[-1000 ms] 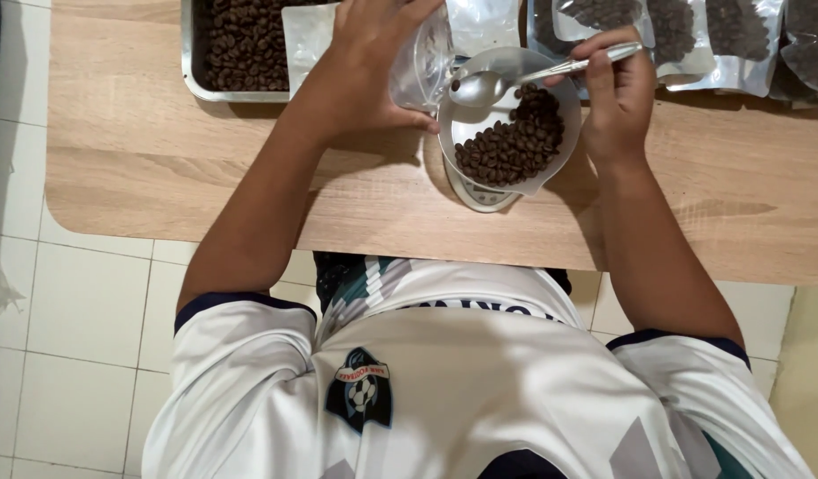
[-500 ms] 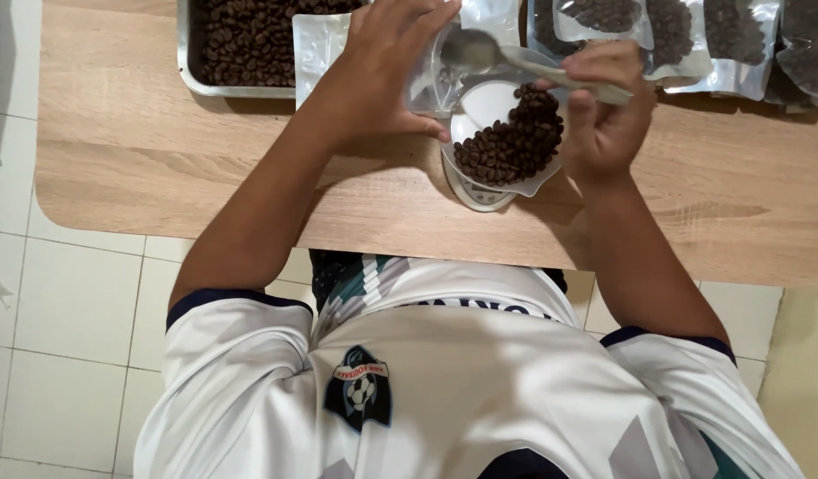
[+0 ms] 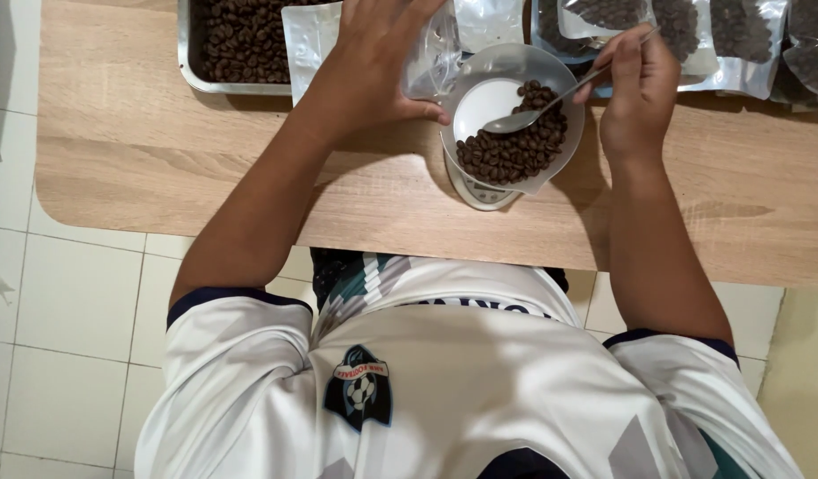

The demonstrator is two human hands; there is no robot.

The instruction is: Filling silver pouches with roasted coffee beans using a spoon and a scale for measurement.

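- Holding a clear plastic pouch (image 3: 431, 62) at the bowl's rim, the left hand (image 3: 373, 66) is curled around it, thumb stretched toward the bowl and fingers wrapped over the plastic.
- The right hand (image 3: 638, 89) is closed around the handle of a metal spoon (image 3: 524, 118), pinching it between thumb and fingers; the spoon's head hangs over the bowl with no beans that I can see in it.
- The white bowl (image 3: 480, 102) sits on a small scale (image 3: 482, 191) near the table's front edge, tilted or at least heaped to one side — coffee beans (image 3: 515, 151) crowd the near half, and the far half is bare.
- Risk, as I judge it: the bowl overhangs the little scale, so a hard push of the spoon could tip it and send beans across the table or onto the floor.
- Another risk: the pouch mouth looks slack and narrow, so beans moved toward it could miss and scatter; whether it is open I cannot tell.
- The wooden table (image 3: 161, 160) is pale and smooth. A metal tray (image 3: 189, 53) of beans stands at its far left, and filled clear bags (image 3: 737, 44) lie in a row at the far right.
- Below the table's edge lies a floor of pale tiles (image 3: 63, 293) — the only part of the room in view.
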